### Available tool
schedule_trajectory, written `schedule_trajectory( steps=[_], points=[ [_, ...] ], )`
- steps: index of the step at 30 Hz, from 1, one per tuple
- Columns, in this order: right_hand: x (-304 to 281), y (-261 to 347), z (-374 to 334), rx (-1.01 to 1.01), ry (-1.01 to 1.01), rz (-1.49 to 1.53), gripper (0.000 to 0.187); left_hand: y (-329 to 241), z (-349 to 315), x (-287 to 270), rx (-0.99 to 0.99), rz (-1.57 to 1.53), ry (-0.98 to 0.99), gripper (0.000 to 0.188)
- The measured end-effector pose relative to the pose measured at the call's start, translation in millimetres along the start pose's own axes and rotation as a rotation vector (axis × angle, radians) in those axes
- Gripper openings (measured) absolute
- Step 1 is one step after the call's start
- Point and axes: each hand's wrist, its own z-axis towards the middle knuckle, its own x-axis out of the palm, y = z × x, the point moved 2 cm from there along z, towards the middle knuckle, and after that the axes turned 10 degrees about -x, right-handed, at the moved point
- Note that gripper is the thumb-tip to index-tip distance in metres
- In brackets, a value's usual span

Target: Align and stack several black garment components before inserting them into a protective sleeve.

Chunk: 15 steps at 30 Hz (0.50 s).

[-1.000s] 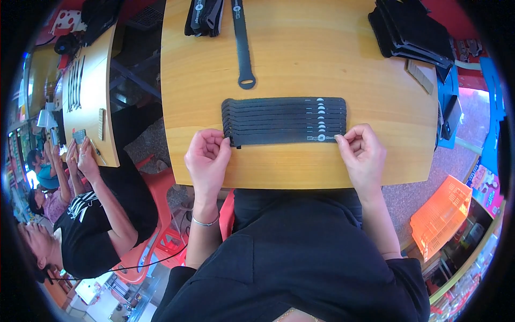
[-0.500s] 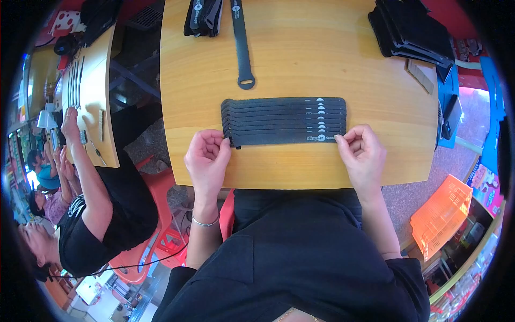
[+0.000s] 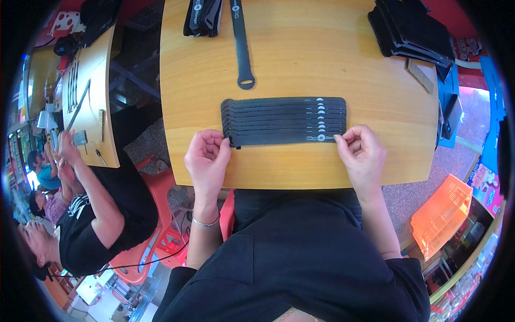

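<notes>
Several black straps [image 3: 273, 121] lie overlapped like shingles in front of me, each with a pale printed mark toward its right end. At the near left corner of the lowest strap, my left hand [image 3: 208, 156] is closed in a pinch, thumb against forefinger. My right hand [image 3: 363, 155] pinches the right end of that same strap, its other fingers curled in. A small dark tab shows beside the left fingertips. Farther off lies a single black strap [image 3: 244, 48] with an oval slot in its near end.
A bundle of black straps [image 3: 203, 19] sits at the far left of the table [image 3: 300, 172]. Dark folded pieces [image 3: 410, 32] are piled far right, near a flat tan strip [image 3: 419, 75]. An orange basket [image 3: 442, 214] stands right. A co-worker [image 3: 99, 214] sits at another table leftward.
My hands and the row of straps look unmoved. At left, the co-worker's hand has drawn back toward their body, and a dark strip now slants up from it.
</notes>
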Motion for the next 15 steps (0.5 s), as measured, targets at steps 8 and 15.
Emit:
schedule_trajectory(
  steps=[8, 15],
  points=[
    [-0.2, 2.7, 0.6, -0.017, 0.003, -0.02, 0.015, -0.1, 0.3, -0.5, 0.007, -0.011, 0.004, 0.014],
    [-0.2, 4.5, 1.9, -0.025, 0.007, -0.044, 0.014, -0.4, 1.3, 0.4, 0.007, -0.003, 0.004, 0.014]
  ],
)
